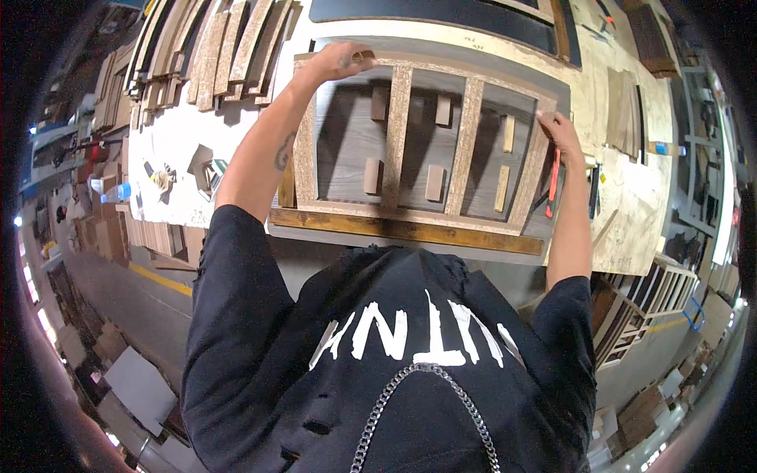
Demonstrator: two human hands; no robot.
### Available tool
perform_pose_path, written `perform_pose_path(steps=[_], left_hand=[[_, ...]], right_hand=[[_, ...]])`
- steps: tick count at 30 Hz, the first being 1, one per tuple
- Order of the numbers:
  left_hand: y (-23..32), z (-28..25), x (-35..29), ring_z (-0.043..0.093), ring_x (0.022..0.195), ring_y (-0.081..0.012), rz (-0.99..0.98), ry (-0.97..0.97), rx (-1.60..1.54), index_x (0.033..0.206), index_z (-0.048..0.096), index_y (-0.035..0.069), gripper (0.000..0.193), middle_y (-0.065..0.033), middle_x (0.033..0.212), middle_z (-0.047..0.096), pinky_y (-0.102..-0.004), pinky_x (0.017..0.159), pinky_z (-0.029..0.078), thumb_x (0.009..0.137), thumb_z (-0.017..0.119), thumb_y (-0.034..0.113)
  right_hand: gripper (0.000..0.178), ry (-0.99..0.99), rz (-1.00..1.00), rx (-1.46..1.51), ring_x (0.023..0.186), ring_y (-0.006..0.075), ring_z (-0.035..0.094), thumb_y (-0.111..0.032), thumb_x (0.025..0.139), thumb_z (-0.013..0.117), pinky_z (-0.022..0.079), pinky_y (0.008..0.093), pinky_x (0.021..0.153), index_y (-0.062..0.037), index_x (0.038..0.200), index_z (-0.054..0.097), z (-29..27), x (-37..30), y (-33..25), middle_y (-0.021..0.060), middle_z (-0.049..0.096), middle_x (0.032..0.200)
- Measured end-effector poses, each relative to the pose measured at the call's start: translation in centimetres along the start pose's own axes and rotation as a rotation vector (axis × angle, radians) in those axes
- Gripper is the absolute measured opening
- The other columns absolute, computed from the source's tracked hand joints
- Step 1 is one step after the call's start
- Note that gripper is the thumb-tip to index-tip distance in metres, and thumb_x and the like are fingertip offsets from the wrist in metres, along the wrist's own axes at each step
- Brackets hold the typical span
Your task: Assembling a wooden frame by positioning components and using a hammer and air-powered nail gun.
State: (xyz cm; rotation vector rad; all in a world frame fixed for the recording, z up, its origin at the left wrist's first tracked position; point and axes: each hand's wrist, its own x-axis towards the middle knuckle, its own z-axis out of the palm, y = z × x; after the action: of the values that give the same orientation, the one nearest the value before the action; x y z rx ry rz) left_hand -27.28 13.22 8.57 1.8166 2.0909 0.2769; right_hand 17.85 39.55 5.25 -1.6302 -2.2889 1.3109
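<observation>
In front of me, a chipboard frame [400, 134] with two inner dividers lies on a grey wood-grain panel [347, 169]. Small wooden blocks [434, 182] sit inside its three bays. My left hand [343, 61] is closed on the far rail, towards the left corner, its fingers curled. At the far right corner, my right hand [561, 132] has its fingers bent against the side rail; part of the grip is hidden. A red-handled tool [552, 181] with a dark end lies beside the frame, below my right hand. A brown strip [406, 230] runs along the near edge.
Stacked chipboard strips [229, 51] lie at the far left of the pale worktable [631, 229]. A dark panel [449, 16] is beyond the frame. More boards [625, 110] and a plastic bottle [669, 148] are on the right. A slatted rack [646, 303] stands below the table.
</observation>
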Motion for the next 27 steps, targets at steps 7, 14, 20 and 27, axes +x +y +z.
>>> perform_pose_path(steps=[7, 14, 20, 27], left_hand=[[7.8, 6.5, -5.9, 0.067, 0.082, -0.0286, -0.056, 0.104, -0.228, 0.114, 0.066, 0.007, 0.027, -0.0168, 0.099, 0.069, -0.0413, 0.078, 0.058, 0.094, 0.058, 0.023], [14.4, 16.7, -21.7, 0.054, 0.093, -0.0364, -0.321, 0.218, 0.005, 0.096, 0.060, 0.002, 0.022, -0.0177, 0.095, 0.057, -0.0468, 0.083, 0.044, 0.090, 0.060, 0.023], [14.8, 17.6, -24.9, 0.051, 0.094, -0.0375, -0.258, 0.307, -0.039, 0.096, 0.059, 0.000, 0.023, -0.0203, 0.096, 0.054, -0.0475, 0.084, 0.042, 0.090, 0.061, 0.023], [14.4, 18.0, -26.2, 0.051, 0.098, -0.0377, -0.186, 0.390, -0.094, 0.104, 0.059, 0.003, 0.022, -0.0171, 0.103, 0.055, -0.0474, 0.088, 0.042, 0.088, 0.063, 0.017]], right_hand=[[0.065, 0.217, -0.061, -0.474, 0.107, 0.0420, 0.059, -0.048, 0.079, 0.070, 0.047, 0.0451, 0.091, 0.0051, 0.116, 0.060, 6.3, -6.9, 6.7, 0.0282, 0.063, 0.110], [0.066, 0.253, 0.170, -0.480, 0.105, 0.0451, 0.057, -0.053, 0.079, 0.069, 0.047, 0.0498, 0.088, 0.0038, 0.111, 0.058, 10.1, -16.1, 7.0, 0.0300, 0.058, 0.109], [0.064, 0.209, 0.219, -0.551, 0.101, 0.0447, 0.060, -0.050, 0.078, 0.071, 0.049, 0.0505, 0.085, 0.0048, 0.109, 0.058, 10.1, -18.3, 6.2, 0.0283, 0.059, 0.110], [0.058, 0.161, 0.230, -0.573, 0.096, 0.0433, 0.062, -0.050, 0.078, 0.070, 0.050, 0.0508, 0.081, 0.0044, 0.096, 0.065, 10.1, -19.2, 7.5, 0.0285, 0.064, 0.099]])
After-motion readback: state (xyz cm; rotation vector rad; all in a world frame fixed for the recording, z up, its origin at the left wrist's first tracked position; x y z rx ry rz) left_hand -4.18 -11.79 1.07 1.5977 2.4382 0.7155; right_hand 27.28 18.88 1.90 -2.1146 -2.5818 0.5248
